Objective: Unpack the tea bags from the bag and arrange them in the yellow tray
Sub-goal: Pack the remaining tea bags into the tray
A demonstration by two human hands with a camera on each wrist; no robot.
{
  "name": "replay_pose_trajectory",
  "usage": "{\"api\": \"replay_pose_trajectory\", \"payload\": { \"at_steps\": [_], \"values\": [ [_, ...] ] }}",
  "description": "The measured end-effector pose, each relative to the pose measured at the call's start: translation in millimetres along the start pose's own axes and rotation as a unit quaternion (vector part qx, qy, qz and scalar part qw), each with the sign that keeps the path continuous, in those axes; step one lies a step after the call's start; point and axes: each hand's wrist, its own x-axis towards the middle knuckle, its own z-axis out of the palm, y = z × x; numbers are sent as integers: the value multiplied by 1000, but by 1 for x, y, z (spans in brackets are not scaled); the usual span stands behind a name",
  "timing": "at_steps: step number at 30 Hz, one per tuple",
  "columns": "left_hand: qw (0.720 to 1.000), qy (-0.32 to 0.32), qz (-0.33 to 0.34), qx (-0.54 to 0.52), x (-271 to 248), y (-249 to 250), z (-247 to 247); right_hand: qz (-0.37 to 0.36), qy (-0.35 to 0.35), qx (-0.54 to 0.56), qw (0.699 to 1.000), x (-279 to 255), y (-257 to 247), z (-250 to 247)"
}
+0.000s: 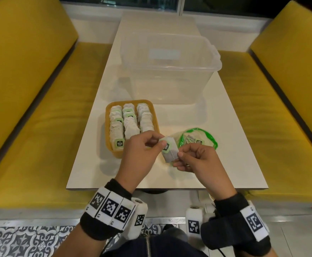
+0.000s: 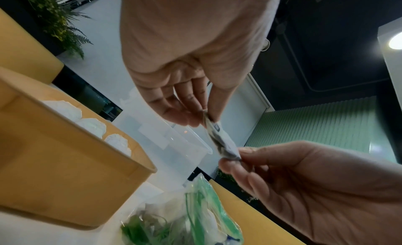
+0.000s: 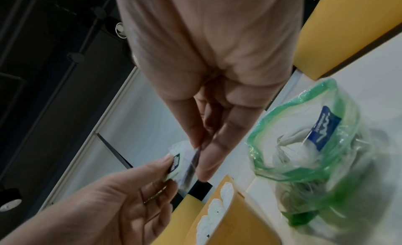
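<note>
White table (image 1: 188, 115) between yellow benches, carrying a clear plastic bin (image 1: 170, 71), the yellow tray (image 1: 108, 130) and a green-rimmed bag (image 1: 209, 138). Both hands hold one tea bag (image 1: 168, 151) above the table, between tray and bag: left hand (image 1: 142, 156) pinching its tag end, right hand (image 1: 199, 160) pinching the opposite edge. Three rows already nearly fill the tray; several tea bags remain visible inside the bag, so the task appears well advanced.

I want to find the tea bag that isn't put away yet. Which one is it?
Look at the white table, just in front of the yellow plastic tray of lined-up tea bags. One white paper tea bag with a green tag is pinched between both hands, off the table.
</note>
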Motion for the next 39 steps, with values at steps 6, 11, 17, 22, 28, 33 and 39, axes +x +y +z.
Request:
{"api": "replay_pose_trajectory", "payload": {
  "at_steps": [6, 11, 17, 22, 28, 33, 39],
  "values": [
    [987, 103, -25, 118, 30, -7, -59, -3, 54, -41, 998, 4, 3, -26],
    [962, 13, -56, 266, 62, -23, -81, 10, 65, -80, 995, 12, 6, -47],
    [927, -190, -76, 314, 74, -37, -55, -21, 57, -226, 972, 40, 3, -57],
    [873, -215, -58, 434, 80, -54, -50, -45, 4, -466, 884, 69, -4, -57],
    [856, -225, -28, 465, 82, -50, -52, -28, -60, -569, 819, 91, -5, -49],
    [828, -251, -22, 501, 76, -45, -45, -16, -94, -607, 789, 94, 8, -39],
    [895, -128, 29, 425, 68, -3, -53, -15, -9, -517, 856, 96, 6, -54]
  ]
}}
